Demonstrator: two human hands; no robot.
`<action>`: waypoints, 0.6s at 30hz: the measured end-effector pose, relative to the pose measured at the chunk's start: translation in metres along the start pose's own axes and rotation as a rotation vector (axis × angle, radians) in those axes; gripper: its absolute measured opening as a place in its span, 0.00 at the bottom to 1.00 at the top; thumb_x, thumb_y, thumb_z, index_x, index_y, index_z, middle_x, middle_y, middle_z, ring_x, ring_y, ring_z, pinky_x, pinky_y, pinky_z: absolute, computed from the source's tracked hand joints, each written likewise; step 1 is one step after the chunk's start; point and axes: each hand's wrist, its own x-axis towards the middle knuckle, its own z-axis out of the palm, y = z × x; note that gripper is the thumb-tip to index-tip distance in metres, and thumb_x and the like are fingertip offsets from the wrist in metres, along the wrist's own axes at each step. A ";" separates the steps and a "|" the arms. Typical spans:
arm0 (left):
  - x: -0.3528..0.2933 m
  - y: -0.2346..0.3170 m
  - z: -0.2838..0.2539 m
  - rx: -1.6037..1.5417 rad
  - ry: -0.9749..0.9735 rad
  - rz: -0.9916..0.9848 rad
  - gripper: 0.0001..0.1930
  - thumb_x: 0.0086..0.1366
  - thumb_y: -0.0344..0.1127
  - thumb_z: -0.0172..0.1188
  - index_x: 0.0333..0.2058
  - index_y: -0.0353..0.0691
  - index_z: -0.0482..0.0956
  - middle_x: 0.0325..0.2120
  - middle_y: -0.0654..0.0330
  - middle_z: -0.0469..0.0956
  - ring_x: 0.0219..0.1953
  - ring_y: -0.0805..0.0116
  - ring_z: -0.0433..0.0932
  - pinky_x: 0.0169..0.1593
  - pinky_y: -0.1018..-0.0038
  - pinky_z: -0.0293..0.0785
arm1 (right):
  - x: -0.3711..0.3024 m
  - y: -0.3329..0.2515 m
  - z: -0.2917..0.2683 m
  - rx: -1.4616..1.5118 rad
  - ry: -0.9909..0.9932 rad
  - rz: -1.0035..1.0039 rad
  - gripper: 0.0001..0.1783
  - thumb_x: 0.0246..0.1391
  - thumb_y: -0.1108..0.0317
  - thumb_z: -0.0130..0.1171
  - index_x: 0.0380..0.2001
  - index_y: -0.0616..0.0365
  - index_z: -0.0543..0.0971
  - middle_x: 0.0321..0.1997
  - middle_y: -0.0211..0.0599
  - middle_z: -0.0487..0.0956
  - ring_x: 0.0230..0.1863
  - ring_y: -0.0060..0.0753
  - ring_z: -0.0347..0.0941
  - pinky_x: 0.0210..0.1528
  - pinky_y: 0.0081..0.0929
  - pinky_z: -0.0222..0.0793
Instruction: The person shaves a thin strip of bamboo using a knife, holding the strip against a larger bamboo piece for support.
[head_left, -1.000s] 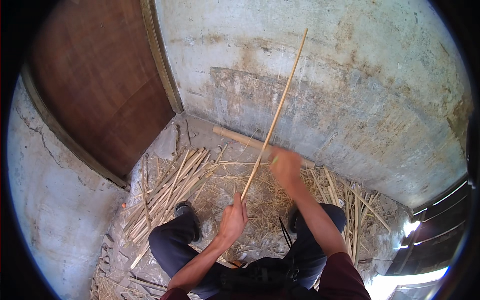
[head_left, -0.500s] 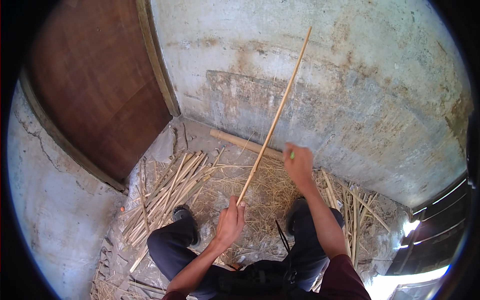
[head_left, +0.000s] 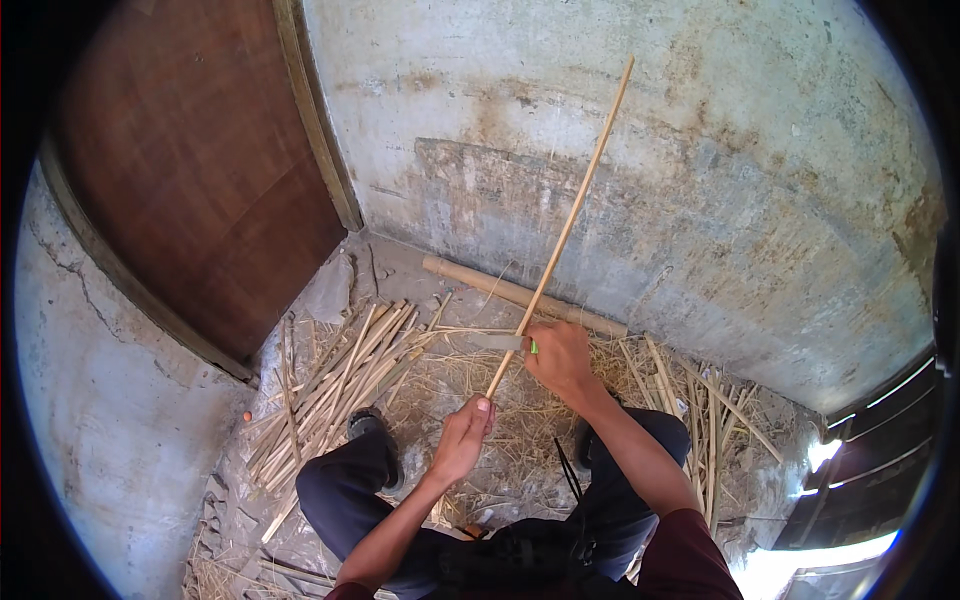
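The left hand [head_left: 463, 438] has its fingers closed around the lower end of a long, thin stick [head_left: 569, 222], which slants up and to the right in front of the stained wall [head_left: 760, 210]. The right hand [head_left: 560, 358] grips a knife [head_left: 498, 342] by its green handle, the blade pointing left and crossing the stick a little beyond the left hand. On the floor, a pile of sticks [head_left: 335, 385] lies to the left, and a thick pole [head_left: 470, 275] lies along the wall's foot.
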 end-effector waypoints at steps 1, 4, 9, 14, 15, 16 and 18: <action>-0.001 0.002 -0.001 0.096 0.020 0.031 0.25 0.87 0.51 0.40 0.37 0.35 0.72 0.19 0.52 0.70 0.22 0.50 0.71 0.34 0.58 0.69 | -0.001 -0.004 -0.002 0.003 -0.028 0.009 0.07 0.45 0.70 0.67 0.30 0.52 0.89 0.26 0.47 0.86 0.27 0.54 0.84 0.32 0.48 0.78; -0.004 0.007 0.003 0.304 0.093 0.039 0.21 0.87 0.47 0.42 0.39 0.34 0.70 0.20 0.42 0.74 0.23 0.35 0.75 0.33 0.49 0.70 | -0.002 -0.004 -0.001 0.008 -0.068 0.007 0.06 0.45 0.70 0.67 0.30 0.52 0.89 0.27 0.46 0.86 0.27 0.53 0.84 0.32 0.49 0.77; -0.007 0.014 0.011 0.462 0.138 0.029 0.16 0.86 0.41 0.45 0.42 0.33 0.70 0.20 0.34 0.76 0.27 0.26 0.78 0.32 0.40 0.71 | -0.001 -0.006 0.002 -0.024 -0.058 0.007 0.05 0.45 0.69 0.68 0.28 0.52 0.87 0.27 0.45 0.86 0.27 0.53 0.84 0.32 0.49 0.77; -0.008 0.013 0.013 0.515 0.174 0.077 0.15 0.85 0.40 0.46 0.42 0.33 0.70 0.19 0.36 0.76 0.25 0.27 0.79 0.29 0.40 0.71 | 0.000 -0.006 0.003 -0.101 0.013 0.004 0.07 0.46 0.68 0.69 0.32 0.53 0.87 0.25 0.42 0.84 0.26 0.52 0.84 0.30 0.48 0.78; -0.008 0.013 0.014 0.513 0.166 0.075 0.15 0.85 0.40 0.46 0.42 0.33 0.70 0.19 0.36 0.77 0.24 0.28 0.79 0.29 0.40 0.71 | 0.000 -0.005 0.003 -0.102 0.014 0.003 0.07 0.46 0.68 0.69 0.32 0.53 0.87 0.25 0.42 0.84 0.26 0.52 0.84 0.30 0.48 0.78; -0.008 0.013 0.014 0.510 0.159 0.071 0.14 0.85 0.39 0.46 0.42 0.33 0.70 0.19 0.37 0.77 0.24 0.28 0.79 0.29 0.40 0.71 | -0.001 -0.005 0.001 -0.124 0.017 0.005 0.08 0.47 0.68 0.69 0.33 0.52 0.87 0.25 0.42 0.84 0.26 0.52 0.84 0.30 0.48 0.78; -0.009 0.012 0.014 0.506 0.167 0.081 0.14 0.85 0.39 0.46 0.42 0.33 0.70 0.18 0.37 0.77 0.24 0.28 0.79 0.29 0.40 0.71 | 0.000 -0.004 0.001 -0.145 0.020 0.006 0.08 0.48 0.67 0.69 0.34 0.52 0.87 0.25 0.41 0.84 0.26 0.52 0.84 0.29 0.48 0.79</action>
